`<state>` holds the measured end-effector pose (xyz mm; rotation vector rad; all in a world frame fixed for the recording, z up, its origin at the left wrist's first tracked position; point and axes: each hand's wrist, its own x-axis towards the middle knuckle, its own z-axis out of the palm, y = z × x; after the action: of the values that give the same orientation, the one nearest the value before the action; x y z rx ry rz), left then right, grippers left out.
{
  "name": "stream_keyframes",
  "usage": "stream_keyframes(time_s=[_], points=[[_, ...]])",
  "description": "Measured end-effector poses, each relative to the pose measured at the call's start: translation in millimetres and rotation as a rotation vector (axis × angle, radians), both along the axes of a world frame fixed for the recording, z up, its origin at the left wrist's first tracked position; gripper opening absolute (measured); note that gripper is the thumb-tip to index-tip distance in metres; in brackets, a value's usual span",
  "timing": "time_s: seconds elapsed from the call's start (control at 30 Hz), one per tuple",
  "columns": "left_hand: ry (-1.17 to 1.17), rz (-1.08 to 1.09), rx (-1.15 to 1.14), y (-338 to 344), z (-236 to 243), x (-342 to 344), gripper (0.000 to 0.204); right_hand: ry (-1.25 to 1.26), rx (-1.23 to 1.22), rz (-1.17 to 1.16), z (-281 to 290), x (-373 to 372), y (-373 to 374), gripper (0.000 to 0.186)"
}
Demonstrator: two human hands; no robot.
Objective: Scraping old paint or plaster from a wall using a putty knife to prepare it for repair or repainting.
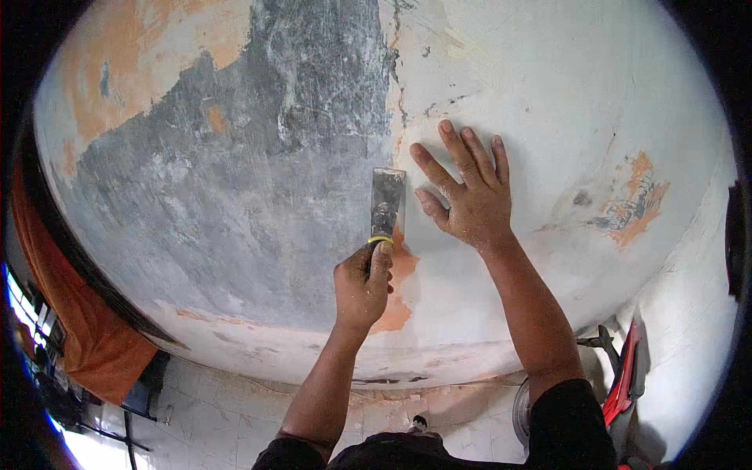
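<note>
My left hand [362, 283] is closed round the dark handle of a putty knife [387, 202], whose yellow collar shows just above my thumb. Its flat, smeared metal blade points up against the wall [235, 188], at the border between bare grey plaster and white paint. My right hand [472, 192] lies with fingers spread on the white-painted part, to the right of the blade. A crack [398, 74] runs down the wall above the blade. Beside and below the blade, an orange patch [398, 290] of exposed older coat shows.
Another scraped orange and grey patch [636, 204] is at the right. An orange cloth [106, 352] hangs at the lower left. Below the wall lies a pale tiled floor [211, 415]. A red and black vehicle part [623, 376] and a wheel [521, 415] stand at the lower right.
</note>
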<state>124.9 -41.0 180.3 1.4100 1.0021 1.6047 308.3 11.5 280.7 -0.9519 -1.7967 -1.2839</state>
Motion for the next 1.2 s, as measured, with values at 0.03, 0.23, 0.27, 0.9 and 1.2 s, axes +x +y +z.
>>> stream_keyframes(time_s=[0.03,0.23,0.27,0.9,1.2], points=[[-0.011,-0.018,-0.022,-2.2,0.2,1.6,0.045,-0.008,-0.001,-0.001,0.3,1.8,-1.3,0.057],[-0.001,0.000,-0.077,-4.5,-23.1,-3.1,0.044,-0.002,0.024,0.019,8.2,-3.6,0.2,0.057],[0.014,0.021,-0.052,0.1,-19.4,-4.7,0.044,0.000,0.021,0.024,8.4,-6.0,1.6,0.058],[0.101,0.014,0.075,1.3,28.2,5.2,0.042,0.003,0.008,0.024,3.8,8.5,1.1,0.059],[0.140,0.094,0.076,11.9,20.2,5.5,0.039,0.022,-0.003,0.057,3.8,2.3,0.3,0.054]])
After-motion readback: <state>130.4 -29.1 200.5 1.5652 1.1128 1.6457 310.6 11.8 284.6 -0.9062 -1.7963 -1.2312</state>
